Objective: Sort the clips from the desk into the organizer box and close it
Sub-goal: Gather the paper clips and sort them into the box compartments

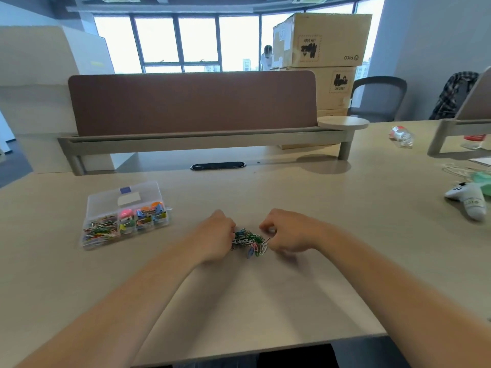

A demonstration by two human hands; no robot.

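Note:
A small heap of coloured paper clips (249, 241) lies on the desk in front of me. My left hand (216, 235) curls against the heap's left side, fingers hidden among the clips. On the heap's right side, my right hand (288, 229) has bent fingers and pinches at the clips. The clear plastic organizer box (106, 244) sits to the left, apart from both hands. Its compartments hold paper clips and coloured binder clips. Its transparent lid (132, 193) lies open toward the back.
A brown divider panel (191, 102) and a cable slot (218, 166) bound the far side of the desk. At the right lie a white game controller (465, 197), a crumpled bottle (401, 135) and cords. The desk's front edge is close to me.

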